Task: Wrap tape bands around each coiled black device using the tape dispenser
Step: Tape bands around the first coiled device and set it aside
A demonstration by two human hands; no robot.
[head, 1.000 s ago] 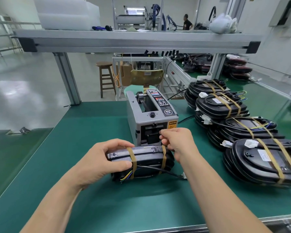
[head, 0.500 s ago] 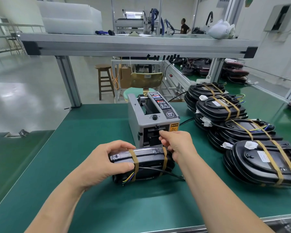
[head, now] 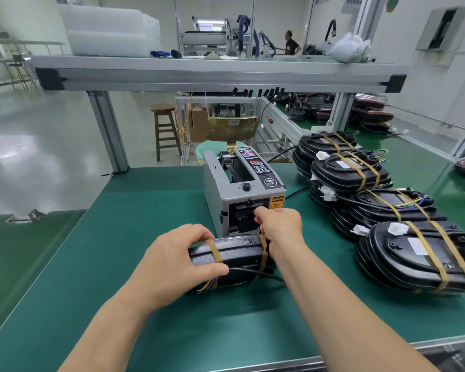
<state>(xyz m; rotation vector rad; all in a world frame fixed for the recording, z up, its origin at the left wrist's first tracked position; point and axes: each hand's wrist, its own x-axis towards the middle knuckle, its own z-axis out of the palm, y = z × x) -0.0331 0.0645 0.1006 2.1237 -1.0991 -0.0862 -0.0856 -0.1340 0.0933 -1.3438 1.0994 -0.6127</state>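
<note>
The mat (head: 145, 210) is smooth, matt green, rubbery-looking. The dispenser (head: 218, 183) has a grey satin case, likely painted metal, with glossy printed labels (head: 255, 167) and 1 black plastic knob (head: 246, 187). The device (head: 236, 255) is black plastic with a glossy shell and a finely textured side strip. Its cable (head: 250, 271) has a smooth black sheath. The tape (head: 214, 251) is tan, matt and paper-like. The stacked devices (head: 419, 253) are glossy black plastic with white plastic connectors (head: 394, 228). The shelf (head: 212, 76) is brushed aluminium with black plastic caps (head: 50, 79). The bins (head: 110, 33) are translucent plastic. The stool (head: 163, 108) is wood. The floor (head: 38, 157) is glossy.
</note>
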